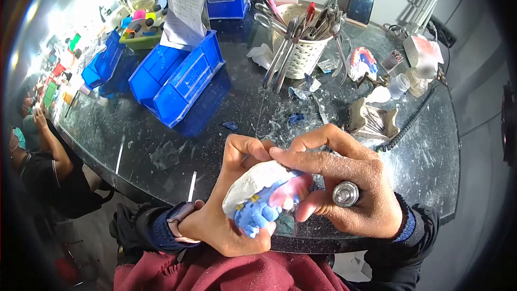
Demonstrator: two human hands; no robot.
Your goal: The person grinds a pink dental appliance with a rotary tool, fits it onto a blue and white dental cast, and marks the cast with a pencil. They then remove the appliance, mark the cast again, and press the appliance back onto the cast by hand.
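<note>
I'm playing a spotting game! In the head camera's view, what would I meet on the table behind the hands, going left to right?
Small blue bin → big blue bin → white basket → colourful tooth model → white and pink box.

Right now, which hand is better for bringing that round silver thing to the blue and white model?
Right, I think. The right hand has the silver thing tucked in its grip and fingers at the model. The left hand is cupped around the model, so it seems better for steadying.
</note>
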